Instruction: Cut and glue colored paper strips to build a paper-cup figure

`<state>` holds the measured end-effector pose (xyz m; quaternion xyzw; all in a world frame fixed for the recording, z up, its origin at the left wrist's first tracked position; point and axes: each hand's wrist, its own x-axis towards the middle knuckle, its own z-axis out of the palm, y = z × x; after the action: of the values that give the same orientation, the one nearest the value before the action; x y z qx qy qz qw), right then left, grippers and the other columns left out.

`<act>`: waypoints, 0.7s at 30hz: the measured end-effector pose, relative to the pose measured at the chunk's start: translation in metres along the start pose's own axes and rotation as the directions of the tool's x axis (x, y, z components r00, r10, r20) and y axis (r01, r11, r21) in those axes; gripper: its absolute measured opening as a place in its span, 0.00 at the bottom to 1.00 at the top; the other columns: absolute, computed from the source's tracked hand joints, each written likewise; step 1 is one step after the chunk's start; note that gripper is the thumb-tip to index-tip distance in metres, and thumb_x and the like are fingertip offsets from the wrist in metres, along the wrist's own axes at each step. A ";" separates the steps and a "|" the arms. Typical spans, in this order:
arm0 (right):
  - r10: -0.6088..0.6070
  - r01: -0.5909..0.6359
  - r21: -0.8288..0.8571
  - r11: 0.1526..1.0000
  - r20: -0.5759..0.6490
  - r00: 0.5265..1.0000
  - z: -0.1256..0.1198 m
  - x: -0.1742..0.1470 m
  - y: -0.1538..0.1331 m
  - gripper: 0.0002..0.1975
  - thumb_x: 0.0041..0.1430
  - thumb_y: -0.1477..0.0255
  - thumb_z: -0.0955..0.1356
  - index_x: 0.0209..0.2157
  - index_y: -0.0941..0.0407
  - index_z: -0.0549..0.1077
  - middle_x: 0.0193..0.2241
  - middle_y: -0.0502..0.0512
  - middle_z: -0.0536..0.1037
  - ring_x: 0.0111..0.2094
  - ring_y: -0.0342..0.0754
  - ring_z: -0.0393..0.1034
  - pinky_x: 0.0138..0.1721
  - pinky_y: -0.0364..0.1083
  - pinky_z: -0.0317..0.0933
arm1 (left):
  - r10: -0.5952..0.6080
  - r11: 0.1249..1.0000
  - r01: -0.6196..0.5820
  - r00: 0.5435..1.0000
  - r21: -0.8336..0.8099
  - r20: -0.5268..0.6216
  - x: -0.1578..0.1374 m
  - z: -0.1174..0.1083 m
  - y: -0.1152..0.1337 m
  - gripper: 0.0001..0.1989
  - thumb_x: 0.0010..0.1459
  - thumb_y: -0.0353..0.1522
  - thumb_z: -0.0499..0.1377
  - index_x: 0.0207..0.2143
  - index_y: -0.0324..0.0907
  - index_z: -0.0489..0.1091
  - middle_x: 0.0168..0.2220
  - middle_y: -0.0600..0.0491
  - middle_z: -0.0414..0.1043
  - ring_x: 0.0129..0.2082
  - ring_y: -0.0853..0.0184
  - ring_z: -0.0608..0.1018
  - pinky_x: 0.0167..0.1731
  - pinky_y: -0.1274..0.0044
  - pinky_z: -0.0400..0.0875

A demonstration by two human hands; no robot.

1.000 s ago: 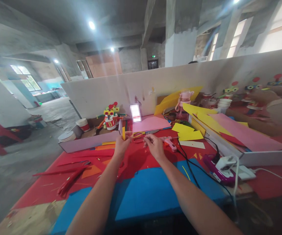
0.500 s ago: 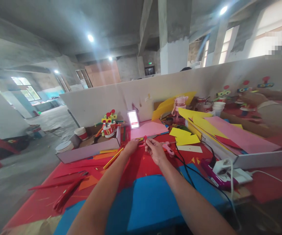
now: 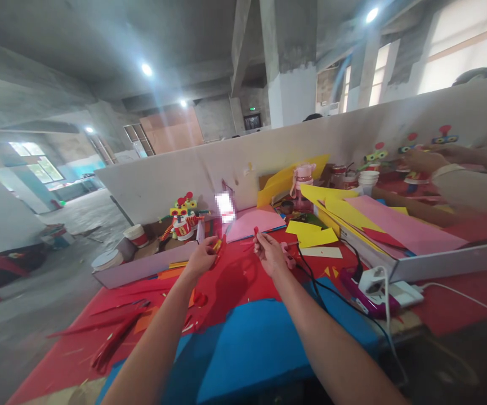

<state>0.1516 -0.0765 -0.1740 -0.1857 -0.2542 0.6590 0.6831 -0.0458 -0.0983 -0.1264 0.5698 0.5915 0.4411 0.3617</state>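
Note:
Over the red table covering, my left hand (image 3: pixel 203 257) is closed around small yellow and red pieces (image 3: pixel 218 246), their exact kind too small to tell. My right hand (image 3: pixel 269 253) pinches a small red piece (image 3: pixel 255 230) between thumb and fingers. A gap of bare red surface lies between the two hands. Close beside my right hand is a pink glue gun (image 3: pixel 287 256), partly hidden by it. Beyond the hands rests a pink sheet (image 3: pixel 255 223) on a stack. Blue material (image 3: pixel 243 343) is spread under my forearms.
Toy robots made from paper cups (image 3: pixel 183 225) stand in a shallow box (image 3: pixel 142 270) at left. Yellow paper pieces (image 3: pixel 311 233) lie to the right, near black cables and a purple power strip (image 3: pixel 365 295). Another person's hand (image 3: pixel 423 163) is at far right, beside similar toys.
My hands have drawn apart, the left one moving left with the yellow and red pieces. My right hand still pinches the red piece. The view has shifted slightly.

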 end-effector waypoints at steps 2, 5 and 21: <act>-0.022 0.022 0.009 1.000 -0.013 1.000 -0.001 0.001 -0.003 0.17 0.34 0.63 0.78 0.25 0.56 0.73 0.21 0.46 0.73 0.19 0.36 0.60 0.19 0.38 0.56 | 0.029 0.990 -0.035 0.999 -0.136 -0.046 -0.023 -0.007 0.008 0.35 0.35 0.24 0.65 0.51 0.41 0.68 0.21 0.61 0.66 0.15 0.76 0.66 0.15 0.84 0.54; -0.027 0.027 -0.033 0.999 0.015 1.000 -0.002 0.000 -0.003 0.17 0.35 0.62 0.78 0.24 0.56 0.73 0.20 0.46 0.72 0.18 0.35 0.59 0.18 0.37 0.53 | 0.048 0.969 -0.022 0.994 -0.247 0.101 -0.061 -0.005 0.024 0.32 0.42 0.28 0.66 0.53 0.42 0.67 0.21 0.60 0.66 0.15 0.76 0.65 0.16 0.84 0.56; 0.027 -0.015 -0.108 0.994 0.111 0.993 -0.003 0.000 0.001 0.17 0.38 0.62 0.77 0.24 0.57 0.72 0.19 0.46 0.70 0.18 0.36 0.57 0.17 0.38 0.49 | 0.131 0.866 0.243 0.734 -0.437 0.667 -0.114 0.016 0.035 0.23 0.58 0.29 0.53 0.57 0.40 0.58 0.30 0.50 0.72 0.22 0.70 0.73 0.18 0.81 0.65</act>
<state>0.1524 -0.0765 -0.1774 -0.1871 -0.3252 0.6611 0.6497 -0.0085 -0.2109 -0.1077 0.5588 0.3023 0.3285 0.6989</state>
